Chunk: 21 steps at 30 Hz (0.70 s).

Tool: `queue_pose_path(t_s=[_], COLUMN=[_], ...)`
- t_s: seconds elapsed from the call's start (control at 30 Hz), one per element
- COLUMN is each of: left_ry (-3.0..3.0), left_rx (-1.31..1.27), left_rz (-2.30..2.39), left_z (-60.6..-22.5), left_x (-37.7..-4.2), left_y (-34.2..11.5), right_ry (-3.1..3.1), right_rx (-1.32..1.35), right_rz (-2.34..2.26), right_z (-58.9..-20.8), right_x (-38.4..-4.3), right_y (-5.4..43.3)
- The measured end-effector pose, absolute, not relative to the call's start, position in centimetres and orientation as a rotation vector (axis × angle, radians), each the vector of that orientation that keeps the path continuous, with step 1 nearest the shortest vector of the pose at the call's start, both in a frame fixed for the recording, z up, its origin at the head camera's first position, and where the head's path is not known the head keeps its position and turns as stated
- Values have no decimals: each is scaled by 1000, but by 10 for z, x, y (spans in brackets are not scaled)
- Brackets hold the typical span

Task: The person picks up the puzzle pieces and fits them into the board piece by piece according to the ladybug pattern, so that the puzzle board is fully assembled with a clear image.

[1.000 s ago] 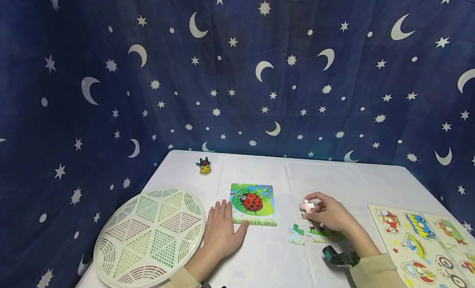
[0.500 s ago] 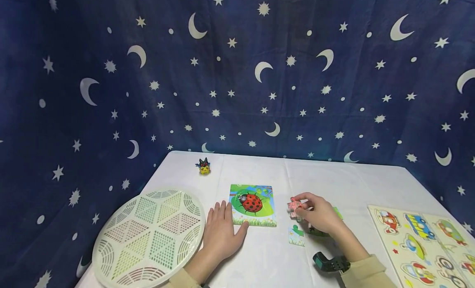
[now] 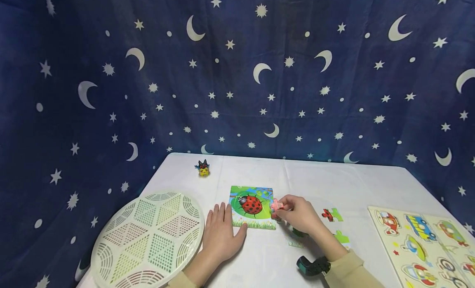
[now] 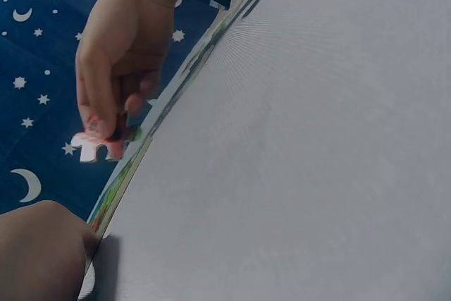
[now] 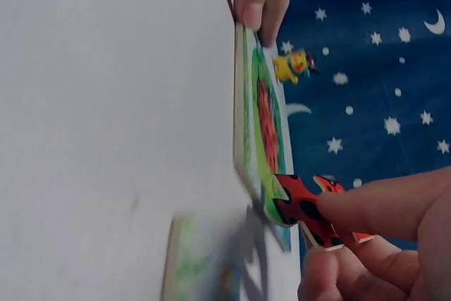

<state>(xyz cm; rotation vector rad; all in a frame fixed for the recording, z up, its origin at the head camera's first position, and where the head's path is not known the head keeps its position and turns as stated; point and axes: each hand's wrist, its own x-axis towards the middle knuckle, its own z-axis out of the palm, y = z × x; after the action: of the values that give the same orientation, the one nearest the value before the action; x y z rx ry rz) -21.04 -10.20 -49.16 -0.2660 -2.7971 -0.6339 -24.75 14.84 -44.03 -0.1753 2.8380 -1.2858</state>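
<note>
Lying flat on the white table, my left hand [image 3: 220, 232] is spread out, its thumb touching the lower left corner of a square ladybug picture board [image 3: 251, 205]. My right hand [image 3: 301, 214] pinches a red jigsaw piece [image 3: 276, 205] between thumb and fingers at the board's right edge. Black spots show on the face of this jigsaw piece [image 5: 310, 209] in the right wrist view. Behind and under the right hand lie several loose pieces, among them a red and green one [image 3: 332, 214], a green one [image 3: 341, 237] and a grassy one [image 3: 295, 244].
A round perforated tray [image 3: 148, 228] with coloured patterns sits on the left, close to the left forearm. A small yellow and black toy figure [image 3: 203, 168] stands at the back left. On the right is a wooden vehicle puzzle board [image 3: 393, 240].
My right hand has moved left with the red jigsaw piece, from above the loose pieces to the ladybug board's right edge. The left hand has stayed in place.
</note>
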Motion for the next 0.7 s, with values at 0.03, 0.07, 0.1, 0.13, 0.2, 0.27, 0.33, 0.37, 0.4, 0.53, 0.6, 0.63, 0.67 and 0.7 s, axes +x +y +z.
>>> queue_pose_path(t_s=[0.03, 0.07, 0.1, 0.13, 0.2, 0.27, 0.33, 0.37, 0.4, 0.53, 0.6, 0.63, 0.67, 0.7], left_ry=[-2797, -2797, -2797, -2796, -2797, -2799, -2800, -2799, -2798, -2792, -2793, -2793, -2792, -2791], left_rx=[-266, -264, -264, -263, -260, -261, -262, -263, -264, -266, -266, -265, -265, -265], left_rz=[-634, -634, -634, -635, -635, -635, -634, -633, -630, -625, -626, -628, -630, -632], left_z=[-492, -492, -492, -492, -492, -492, -492, -492, -492, -492, -492, -492, -492, -492], left_x=[-211, -211, -211, -211, -211, -211, -211, -211, -211, -211, -212, -212, -212, -212], left_y=[-102, -102, -102, -102, -102, -102, -102, -102, -102, -102, -103, -103, -103, -103], right_ry=[2839, 2836, 2834, 2837, 2841, 2855, 2874, 2884, 2893, 2915, 2919, 2921, 2923, 2926], right_rx=[-179, -178, -178, -179, -187, -197, -215, -223, -228, -237, -245, -253, -261, -274], right_rz=[-1292, -1303, -1312, -1314, -1311, -1291, -1260, -1239, -1221, -1153, -1122, -1106, -1092, -1077], right_z=[-440, -439, -438, -438, -437, -436, -435, -435, -435, -435, -436, -436, -436, -436], right_x=[-248, -248, -248, -249, -250, -251, -252, -253, -254, -257, -260, -260, -261, -262], right_y=[145, 142, 140, 137, 133, 129, 126, 125, 123, 119, 118, 117, 116, 115])
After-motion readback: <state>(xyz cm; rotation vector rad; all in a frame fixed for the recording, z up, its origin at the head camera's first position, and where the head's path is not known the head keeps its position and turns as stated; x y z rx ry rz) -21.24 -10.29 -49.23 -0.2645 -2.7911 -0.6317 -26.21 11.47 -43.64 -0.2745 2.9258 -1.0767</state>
